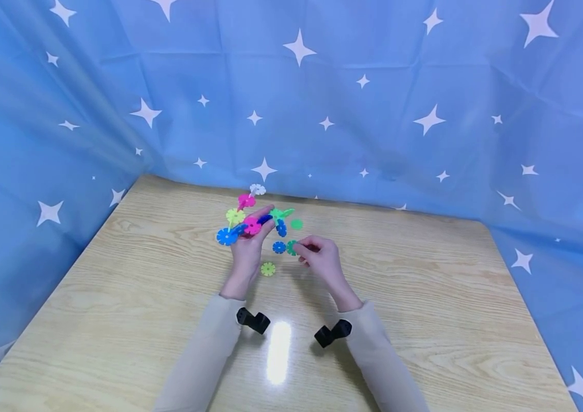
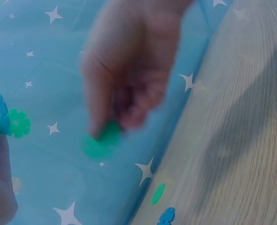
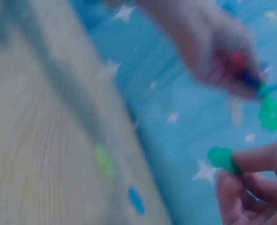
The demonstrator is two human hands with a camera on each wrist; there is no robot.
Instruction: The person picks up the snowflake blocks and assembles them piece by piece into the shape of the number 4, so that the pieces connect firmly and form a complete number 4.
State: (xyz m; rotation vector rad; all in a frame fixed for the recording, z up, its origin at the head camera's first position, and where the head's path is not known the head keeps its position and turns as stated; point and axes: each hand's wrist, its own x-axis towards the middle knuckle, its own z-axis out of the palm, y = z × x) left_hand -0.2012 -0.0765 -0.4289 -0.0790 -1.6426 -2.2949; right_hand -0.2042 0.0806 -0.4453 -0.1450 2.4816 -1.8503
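Note:
My left hand [image 1: 247, 254] grips a linked chain of notched plastic snowflake discs. White, pink, yellow and blue discs [image 1: 227, 236] run along its left part, with dark blue and green ones [image 1: 276, 215] by the fingertips. To the right, my right hand [image 1: 325, 263] pinches one loose green snowflake disc [image 1: 292, 247] between thumb and fingers. The right wrist view shows this green disc [image 3: 221, 158] a short way from the chain's green end [image 3: 272, 113]. Motion blurs the right hand [image 2: 133, 70] in the left wrist view.
Around the hands lie a light green disc [image 1: 296, 224], a blue disc [image 1: 279, 247] and a yellow-green disc [image 1: 268, 269] on the wooden table [image 1: 116, 297]. A blue star-patterned cloth [image 1: 374, 103] hangs behind the table and at its sides.

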